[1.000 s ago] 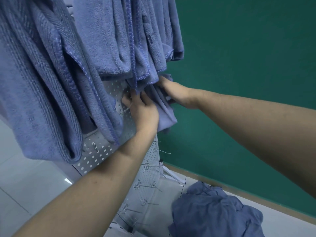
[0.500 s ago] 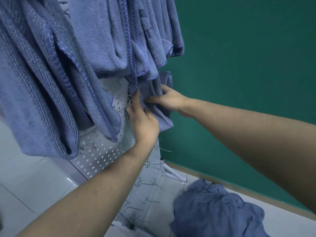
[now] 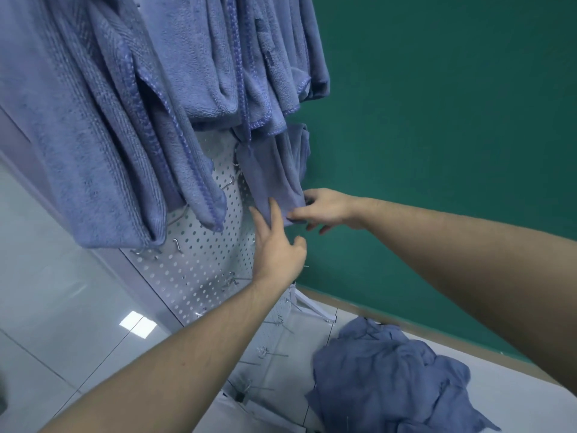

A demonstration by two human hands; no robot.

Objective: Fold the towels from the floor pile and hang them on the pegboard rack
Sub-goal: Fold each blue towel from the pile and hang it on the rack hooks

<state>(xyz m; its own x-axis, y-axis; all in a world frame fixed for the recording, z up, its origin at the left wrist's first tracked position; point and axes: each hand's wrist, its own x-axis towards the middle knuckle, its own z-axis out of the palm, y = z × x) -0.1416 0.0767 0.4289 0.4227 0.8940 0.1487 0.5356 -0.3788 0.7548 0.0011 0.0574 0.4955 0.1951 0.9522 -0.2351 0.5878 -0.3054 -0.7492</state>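
Note:
A small folded blue towel [image 3: 274, 173] hangs from a hook on the white pegboard rack [image 3: 199, 264], below several larger blue towels [image 3: 103, 126] that hang higher up. My left hand [image 3: 276, 245] has its fingers straight and touches the towel's lower edge from the front. My right hand [image 3: 321, 209] reaches in from the right and pinches the towel's bottom corner between thumb and fingers. The floor pile of crumpled blue towels [image 3: 390, 379] lies at the lower right.
Bare metal hooks [image 3: 274, 354] stick out of the lower pegboard. A green wall [image 3: 437, 120] stands behind the rack with a wooden skirting at its foot. Glossy pale floor tiles [image 3: 62, 307] spread out to the left.
The small towel now hangs lengthened from its hook. Both hands have slid down from its upper part to its lower edge, and my left hand has loosened with its fingers straightened.

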